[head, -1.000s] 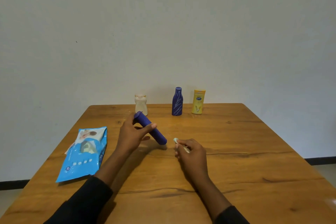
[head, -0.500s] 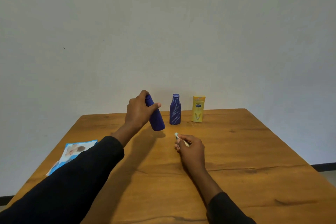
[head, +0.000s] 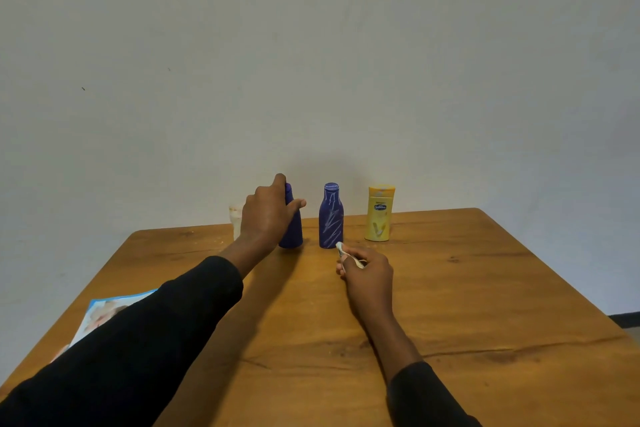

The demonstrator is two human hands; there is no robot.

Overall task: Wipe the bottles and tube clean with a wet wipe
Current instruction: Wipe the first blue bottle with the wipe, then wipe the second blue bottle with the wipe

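Left hand (head: 268,213) is gripping smooth blue tube (head: 292,229), upright on wood-grain bench (head: 450,305) beside scribbled blue bottle (head: 330,218). Right hand (head: 367,274) is pinching crumpled wet wipe (head: 341,248) nearby.

- Two dark blue bottles (head: 330,218) (head: 292,229) stand on the table (head: 485,288).
- One yellow bottle (head: 379,213).
- One pale container (head: 235,218), half hidden.
- One wipe pack (head: 104,312).
- One crumpled wipe (head: 346,253).
- Two hands (head: 268,215) (head: 369,276).
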